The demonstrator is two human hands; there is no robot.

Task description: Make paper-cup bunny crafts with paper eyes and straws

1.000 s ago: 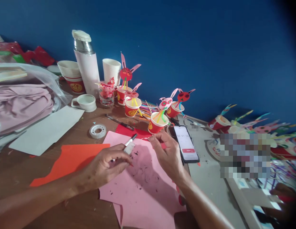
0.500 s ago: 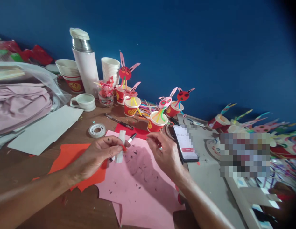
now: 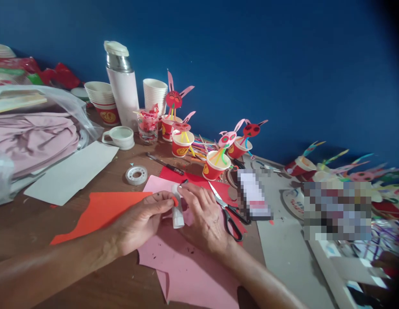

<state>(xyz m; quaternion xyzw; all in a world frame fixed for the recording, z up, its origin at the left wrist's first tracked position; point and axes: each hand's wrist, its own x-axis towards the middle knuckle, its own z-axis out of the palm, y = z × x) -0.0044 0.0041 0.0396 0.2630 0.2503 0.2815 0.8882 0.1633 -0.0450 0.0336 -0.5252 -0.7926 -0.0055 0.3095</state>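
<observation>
My left hand is closed, thumb and forefinger pinching a small orange-red paper piece. Against that piece hangs a whitish strip of tape, running down between my two hands. The fingertips of my right hand are closed at the strip's upper end; part of their grip is hidden. Below both hands lies a pink paper sheet with dark scraps on it. Orange paper sticks out from under my left forearm. Scissors with black handles rest just right of my right hand.
A tape roll and a black pen lie beyond my hands. Paper cups with rabbit figures stand farther back, near a tall flask and a mug. To the right is a phone.
My right hand has moved left to meet my left hand at the tape strip. The scissors, hidden before, now show beside it. The view has shifted slightly.
</observation>
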